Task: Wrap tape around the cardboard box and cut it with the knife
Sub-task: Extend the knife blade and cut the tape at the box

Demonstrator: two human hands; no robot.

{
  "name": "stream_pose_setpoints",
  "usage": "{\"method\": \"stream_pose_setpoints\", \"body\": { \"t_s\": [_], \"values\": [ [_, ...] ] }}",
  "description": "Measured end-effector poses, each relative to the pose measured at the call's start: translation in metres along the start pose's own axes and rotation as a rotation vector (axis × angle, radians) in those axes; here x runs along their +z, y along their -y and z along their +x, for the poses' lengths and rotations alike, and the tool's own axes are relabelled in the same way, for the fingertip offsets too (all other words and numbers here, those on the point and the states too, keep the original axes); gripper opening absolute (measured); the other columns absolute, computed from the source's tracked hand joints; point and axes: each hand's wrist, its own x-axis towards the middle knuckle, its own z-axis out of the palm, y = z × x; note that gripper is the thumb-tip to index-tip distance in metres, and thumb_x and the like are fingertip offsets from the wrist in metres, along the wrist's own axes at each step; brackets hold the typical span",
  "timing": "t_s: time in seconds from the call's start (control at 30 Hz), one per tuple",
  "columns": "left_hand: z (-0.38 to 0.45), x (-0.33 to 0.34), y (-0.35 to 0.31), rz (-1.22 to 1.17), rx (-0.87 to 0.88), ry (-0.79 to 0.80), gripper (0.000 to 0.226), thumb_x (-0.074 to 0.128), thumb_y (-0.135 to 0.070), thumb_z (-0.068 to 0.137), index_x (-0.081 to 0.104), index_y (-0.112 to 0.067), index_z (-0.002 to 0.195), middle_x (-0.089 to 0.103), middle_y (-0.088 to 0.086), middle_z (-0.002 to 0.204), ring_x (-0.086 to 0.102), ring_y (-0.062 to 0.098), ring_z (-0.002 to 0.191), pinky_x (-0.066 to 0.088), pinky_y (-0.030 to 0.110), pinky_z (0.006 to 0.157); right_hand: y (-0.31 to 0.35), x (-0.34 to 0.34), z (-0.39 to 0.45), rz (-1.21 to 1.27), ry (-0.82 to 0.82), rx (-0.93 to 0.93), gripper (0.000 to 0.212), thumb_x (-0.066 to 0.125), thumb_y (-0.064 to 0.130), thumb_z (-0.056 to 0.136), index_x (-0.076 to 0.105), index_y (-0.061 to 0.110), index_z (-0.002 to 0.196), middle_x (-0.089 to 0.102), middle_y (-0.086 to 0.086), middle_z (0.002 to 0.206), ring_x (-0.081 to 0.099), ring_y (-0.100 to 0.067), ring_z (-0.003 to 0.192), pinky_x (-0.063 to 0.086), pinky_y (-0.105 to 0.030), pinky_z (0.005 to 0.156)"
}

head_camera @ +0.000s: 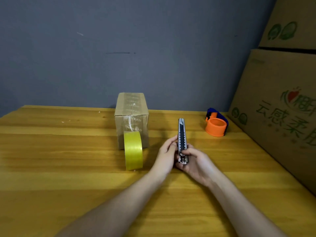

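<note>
Two stacked cartons (280, 103) just beside an orange tape dispenser (215, 124), right.

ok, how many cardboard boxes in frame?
3. A small taped brown cardboard box stands on the wooden table behind the yellow tape roll; two large printed cardboard cartons are stacked at right, lower and upper. More may sit out of frame.

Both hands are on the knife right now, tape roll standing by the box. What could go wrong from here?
1. Both hands, left hand and right hand, hold the knife; if the blade slides out, nearby fingers could get nicked.
2. The yellow tape roll stands on edge against the cardboard box; a bump might send it rolling.
</note>
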Motion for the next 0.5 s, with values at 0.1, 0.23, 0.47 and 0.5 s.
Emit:
{"method": "stream_pose_setpoints", "body": {
  "t_s": [0.1,0.23,0.47,0.5],
  "values": [
    [0.003,-0.004,0.003,-0.083,-0.013,0.002,0.028,0.035,-0.011,0.099,0.057,-0.02,0.115,0.067,0.002,0.089,0.057,-0.003,0.057,0.044,0.011,0.057,0.001,-0.004,-0.001,0.025,0.106,0.018,0.037,0.041,-0.007,0.077,0.055,0.008,0.107,0.065,-0.007,0.08,0.056,-0.015,0.061,0.046,-0.023,0.048],
    [0.006,-0.009,0.006,-0.144,-0.042,-0.01,0.024,0.037,-0.022,0.099,0.06,-0.018,0.106,0.062,0.008,0.076,0.047,0.001,0.043,0.038,0.016,0.043,-0.001,-0.007,0.001,-0.065,0.167,0.028,0.04,0.048,-0.004,0.08,0.058,0.007,0.117,0.073,-0.007,0.095,0.067,-0.014,0.07,0.054,-0.022,0.059],
    [0.001,-0.013,0.01,-0.183,-0.032,0.036,0.03,0.035,-0.026,0.1,0.063,-0.023,0.11,0.072,0.011,0.104,0.067,0.02,0.09,0.055,0.022,0.059,-0.001,-0.008,-0.001,-0.207,0.23,0.043,0.031,0.049,0.008,0.084,0.057,0.005,0.113,0.072,-0.009,0.09,0.069,-0.017,0.068,0.058,-0.025,0.066],
    [0.0,-0.014,0.011,-0.188,-0.035,0.046,0.031,0.035,-0.026,0.1,0.063,-0.023,0.111,0.072,0.009,0.104,0.068,0.018,0.09,0.056,0.022,0.061,-0.002,-0.007,-0.001,-0.231,0.232,0.044,0.03,0.049,0.01,0.084,0.057,0.005,0.112,0.072,-0.008,0.088,0.069,-0.017,0.067,0.058,-0.025,0.065]
  ]
}}
